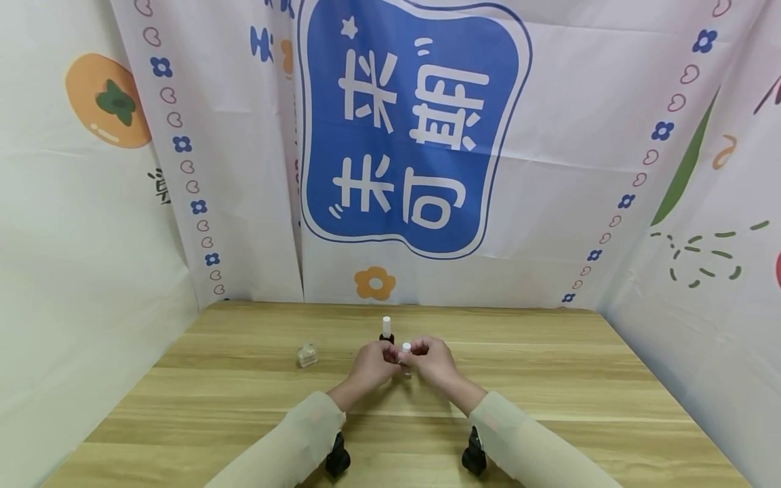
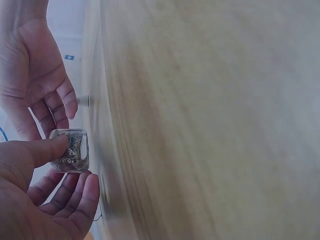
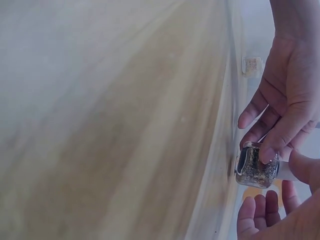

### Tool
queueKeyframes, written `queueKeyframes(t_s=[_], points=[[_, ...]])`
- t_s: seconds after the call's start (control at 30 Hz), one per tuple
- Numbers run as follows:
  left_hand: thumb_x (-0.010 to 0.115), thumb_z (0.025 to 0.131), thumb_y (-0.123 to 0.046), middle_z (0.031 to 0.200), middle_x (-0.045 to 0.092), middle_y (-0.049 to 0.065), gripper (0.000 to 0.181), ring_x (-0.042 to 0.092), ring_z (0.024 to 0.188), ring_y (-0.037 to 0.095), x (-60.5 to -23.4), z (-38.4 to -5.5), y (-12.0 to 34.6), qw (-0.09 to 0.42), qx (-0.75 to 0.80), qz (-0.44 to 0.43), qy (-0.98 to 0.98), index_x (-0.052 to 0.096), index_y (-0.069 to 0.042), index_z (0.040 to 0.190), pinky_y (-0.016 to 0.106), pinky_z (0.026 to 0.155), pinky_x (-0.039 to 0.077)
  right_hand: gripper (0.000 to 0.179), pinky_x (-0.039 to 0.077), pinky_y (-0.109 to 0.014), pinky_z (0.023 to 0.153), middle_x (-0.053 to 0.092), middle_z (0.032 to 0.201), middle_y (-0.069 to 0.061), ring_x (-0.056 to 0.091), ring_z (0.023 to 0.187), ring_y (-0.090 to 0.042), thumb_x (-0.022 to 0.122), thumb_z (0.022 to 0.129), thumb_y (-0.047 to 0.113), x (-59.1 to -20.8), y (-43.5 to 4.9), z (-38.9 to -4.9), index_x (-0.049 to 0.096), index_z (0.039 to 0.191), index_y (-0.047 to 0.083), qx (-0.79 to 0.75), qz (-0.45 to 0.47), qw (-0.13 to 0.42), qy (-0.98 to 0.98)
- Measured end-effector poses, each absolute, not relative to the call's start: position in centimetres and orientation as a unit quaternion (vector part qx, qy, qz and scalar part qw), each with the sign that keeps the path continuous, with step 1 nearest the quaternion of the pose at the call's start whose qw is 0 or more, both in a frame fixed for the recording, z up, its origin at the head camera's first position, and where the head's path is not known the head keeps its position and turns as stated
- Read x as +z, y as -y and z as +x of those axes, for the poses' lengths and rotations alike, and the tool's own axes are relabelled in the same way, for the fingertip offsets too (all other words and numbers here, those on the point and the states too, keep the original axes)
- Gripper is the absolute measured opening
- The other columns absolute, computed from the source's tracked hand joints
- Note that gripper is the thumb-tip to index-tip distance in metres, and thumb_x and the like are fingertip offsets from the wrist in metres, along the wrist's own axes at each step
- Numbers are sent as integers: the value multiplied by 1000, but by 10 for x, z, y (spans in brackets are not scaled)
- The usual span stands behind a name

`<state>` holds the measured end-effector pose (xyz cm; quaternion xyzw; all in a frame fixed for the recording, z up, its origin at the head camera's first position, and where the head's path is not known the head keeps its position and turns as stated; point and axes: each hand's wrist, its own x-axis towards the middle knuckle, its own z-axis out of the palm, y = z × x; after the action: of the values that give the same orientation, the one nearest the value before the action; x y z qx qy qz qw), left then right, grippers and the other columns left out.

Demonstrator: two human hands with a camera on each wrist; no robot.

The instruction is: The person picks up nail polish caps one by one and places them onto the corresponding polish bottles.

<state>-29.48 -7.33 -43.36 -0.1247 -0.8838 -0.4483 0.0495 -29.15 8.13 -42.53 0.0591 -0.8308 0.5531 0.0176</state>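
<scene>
Between both hands is a small nail polish bottle (image 3: 254,172) of clear glass with glittery contents, its white cap (image 1: 406,347) pointing up in the head view. My left hand (image 1: 373,364) grips the glass body, with the thumb across one flat face, as both wrist views show. My right hand (image 1: 434,360) pinches the white cap between thumb and fingers, and its other fingers are loosely bent. Just behind the left fingers stands a dark nail polish bottle (image 1: 387,337) with a tall white cap, its lower part hidden by the hand.
A squarish clear bottle (image 1: 307,354) sits on the wooden table (image 1: 244,413), left of the hands. Printed white cloth (image 1: 561,224) hangs behind the table's back edge and along both sides.
</scene>
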Motion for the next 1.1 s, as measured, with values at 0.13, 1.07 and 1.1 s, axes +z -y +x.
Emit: queueKeyframes(t_s=[0.13, 1.07, 1.1], points=[[83, 76, -7, 77, 62, 0, 20, 56, 72, 13, -433, -294, 74, 44, -448, -122, 884, 67, -3, 87, 29, 64, 50, 20, 47, -29, 67, 64, 86, -5, 57, 79, -17, 78, 83, 14, -427, -81, -292, 65, 91, 1, 553, 64, 18, 831], [81, 77, -5, 78, 64, 1, 17, 58, 71, 12, -438, -295, 79, 29, -459, -139, 877, 68, -2, 87, 27, 61, 51, 20, 46, -27, 62, 62, 82, -5, 54, 75, -16, 79, 82, 10, -432, -79, -291, 65, 90, -1, 566, 88, 12, 820], [81, 77, -5, 78, 64, 0, 17, 58, 71, 12, -438, -295, 79, 29, -459, -139, 877, 68, -2, 87, 27, 61, 51, 20, 46, -26, 62, 61, 82, -5, 54, 75, -16, 79, 82, 10, -432, -79, -291, 64, 90, -1, 567, 87, 12, 819]])
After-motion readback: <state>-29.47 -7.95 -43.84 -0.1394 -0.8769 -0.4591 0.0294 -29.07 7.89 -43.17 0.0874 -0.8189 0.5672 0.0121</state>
